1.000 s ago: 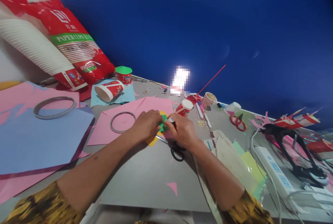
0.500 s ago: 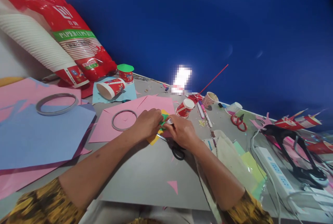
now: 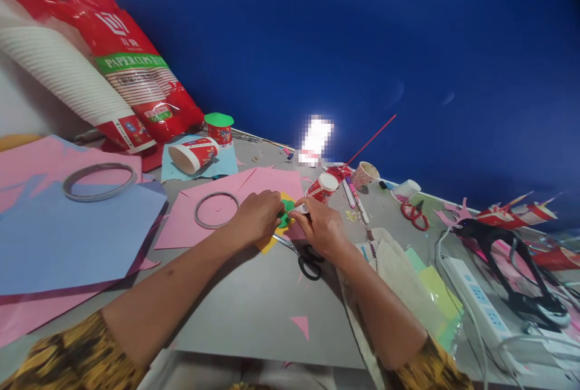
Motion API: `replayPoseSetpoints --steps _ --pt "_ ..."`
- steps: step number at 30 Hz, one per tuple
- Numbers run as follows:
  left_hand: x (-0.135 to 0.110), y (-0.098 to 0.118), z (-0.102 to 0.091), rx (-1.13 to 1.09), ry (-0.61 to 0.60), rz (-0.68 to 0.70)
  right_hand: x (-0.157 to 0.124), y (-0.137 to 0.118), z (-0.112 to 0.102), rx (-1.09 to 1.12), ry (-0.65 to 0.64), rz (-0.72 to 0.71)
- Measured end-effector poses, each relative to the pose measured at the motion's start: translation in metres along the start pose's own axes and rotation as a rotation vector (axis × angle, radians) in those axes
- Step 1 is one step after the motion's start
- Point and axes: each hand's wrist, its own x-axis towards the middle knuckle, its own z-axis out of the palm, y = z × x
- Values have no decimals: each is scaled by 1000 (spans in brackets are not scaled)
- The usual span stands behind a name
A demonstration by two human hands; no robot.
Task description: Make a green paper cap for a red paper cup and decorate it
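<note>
There are two hands (image 3: 261,215), two grey rings (image 3: 97,198), one black-handled scissors (image 3: 286,242) and one red-handled scissors (image 3: 414,216).

A gray tabletop (image 3: 244,311) spans the lower frame, carrying a pink sheet (image 3: 267,180) left of centre, a light-blue sheet (image 3: 229,163) above it, black-handled scissors (image 3: 299,262) at centre, a pink paper triangle (image 3: 301,326) at bottom centre and a white power strip (image 3: 472,290) lower right

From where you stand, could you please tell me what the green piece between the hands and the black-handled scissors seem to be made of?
Green piece: probably matte paper or card, judging by its even, dull colour. Black-handled scissors: metal blades, from their silvery sheen; smooth handles, likely plastic, from their uniform black.
</note>
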Motion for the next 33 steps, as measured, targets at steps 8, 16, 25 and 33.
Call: replayPoseSetpoints --steps 8,16,25,33 --pt "0 1 0 -10 -9 -8 -3 6 -7 109 204 53" --pt "0 1 -1 -59 0 -12 10 -7 4 -220 -192 18" --pt "0 -1 0 -79 37 -67 -4 23 -32 363 124 191" --pt "1 -3 4 -128 32 -93 -3 48 -35 410 -347 98"
